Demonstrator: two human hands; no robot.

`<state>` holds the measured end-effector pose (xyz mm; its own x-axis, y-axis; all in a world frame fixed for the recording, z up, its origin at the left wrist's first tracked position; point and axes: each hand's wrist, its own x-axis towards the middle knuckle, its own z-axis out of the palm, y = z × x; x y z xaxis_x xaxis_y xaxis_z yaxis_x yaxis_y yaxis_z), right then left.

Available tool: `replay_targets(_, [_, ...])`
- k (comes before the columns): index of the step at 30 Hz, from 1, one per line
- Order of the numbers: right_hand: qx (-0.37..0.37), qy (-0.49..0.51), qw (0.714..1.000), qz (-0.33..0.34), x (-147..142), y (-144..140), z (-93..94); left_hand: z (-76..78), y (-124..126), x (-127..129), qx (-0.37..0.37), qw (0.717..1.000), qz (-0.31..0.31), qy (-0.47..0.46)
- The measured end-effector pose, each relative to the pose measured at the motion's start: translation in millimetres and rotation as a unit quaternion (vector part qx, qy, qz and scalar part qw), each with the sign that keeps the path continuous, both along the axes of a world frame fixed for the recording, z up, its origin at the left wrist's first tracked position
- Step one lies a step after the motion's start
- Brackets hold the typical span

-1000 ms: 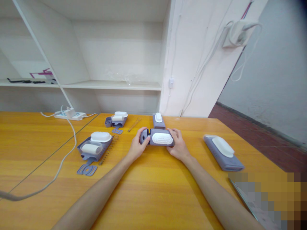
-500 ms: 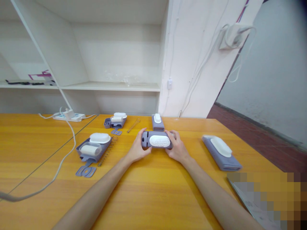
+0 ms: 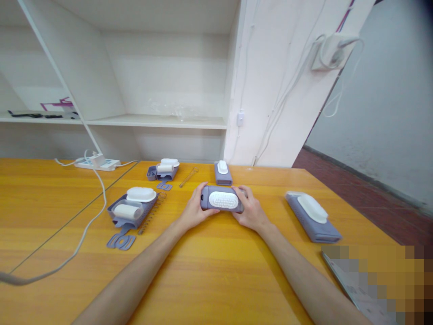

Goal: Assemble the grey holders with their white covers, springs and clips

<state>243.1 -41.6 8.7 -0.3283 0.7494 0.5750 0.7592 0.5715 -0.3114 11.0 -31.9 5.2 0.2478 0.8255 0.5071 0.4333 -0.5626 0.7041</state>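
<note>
Crosswise, gray-and-white case (image 3: 223, 200) between hands (image 3: 195, 210) (image 3: 251, 211), perhaps above table (image 3: 206, 275)

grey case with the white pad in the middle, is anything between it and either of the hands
Nothing visible: the left hand holds one end of the grey case and the right hand the other. A similar unit sits farther back, behind the case rather than between.

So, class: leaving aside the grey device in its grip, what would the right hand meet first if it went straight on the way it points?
Beyond the held device, the right hand would probably meet the rear grey device with the white top, though depth is uncertain.
</note>
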Motion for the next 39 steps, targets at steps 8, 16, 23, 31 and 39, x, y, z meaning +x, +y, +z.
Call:
replay_targets(8, [-0.028,0.025,0.999,0.015,-0.3,2.3,-2.7,-0.3,-0.8,1.3,0.01,1.0,0.01,0.015])
replay_targets(16, [-0.073,0.081,0.994,0.029,-1.2,9.0,-9.3,-8.2,4.8,2.1,-0.02,0.998,0.042,0.033])
replay_targets(23, [-0.078,0.053,0.995,0.013,2.0,15.9,-17.5,-8.0,6.3,2.1,-0.027,0.99,0.094,0.101])
replay_targets(31, [0.05,-0.053,0.997,0.015,-7.6,-2.2,5.0,-5.6,2.3,5.1,-0.014,0.979,0.133,0.156])
replay_targets(39, [0.09,-0.208,0.973,0.048,-56.7,-37.6,34.2,0.2,-6.3,1.1,0.0,0.995,0.051,0.086])
